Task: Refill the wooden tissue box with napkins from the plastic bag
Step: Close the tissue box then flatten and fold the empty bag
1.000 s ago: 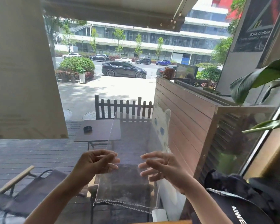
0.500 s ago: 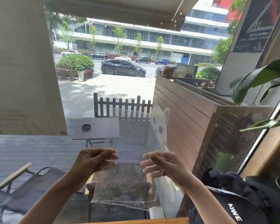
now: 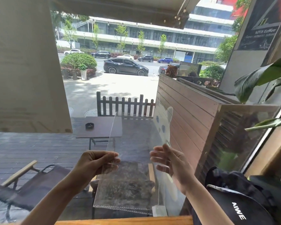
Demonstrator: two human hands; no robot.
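Two hands: we hold both bare hands up in front of us, at chest height, before a window that looks onto a terrace.
Left grip: our left hand (image 3: 97, 163) is curled, thumb over the bent fingers, pinching the left edge of the clear, flat plastic bag (image 3: 128, 176).
Right grip: our right hand (image 3: 170, 166) is spread about halfway, fingers loosely fanned toward the left, against the bag's right edge; we cannot tell whether it truly has hold of the film or only touches it.
Plastic bag: it hangs upright between the two hands, transparent, its sealed bottom seam low near the wooden sill (image 3: 125, 220); we see no napkins through it, only the terrace beyond.
Wooden tissue box: the pale wooden surface (image 3: 26, 65) filling the upper left, close to the camera, may be it; we cannot tell.
Right corner: a black cap with white lettering (image 3: 237, 207) lies on dark cloth, well to the right of the bag.
Outside: a brown slatted partition (image 3: 185, 108), a small dark outdoor table (image 3: 102, 127) with a black ashtray (image 3: 89, 125), a folding fabric chair (image 3: 31, 189) and a low dark picket fence (image 3: 125, 106).
Plant: broad green leaves (image 3: 263, 77) reach in from the right edge.
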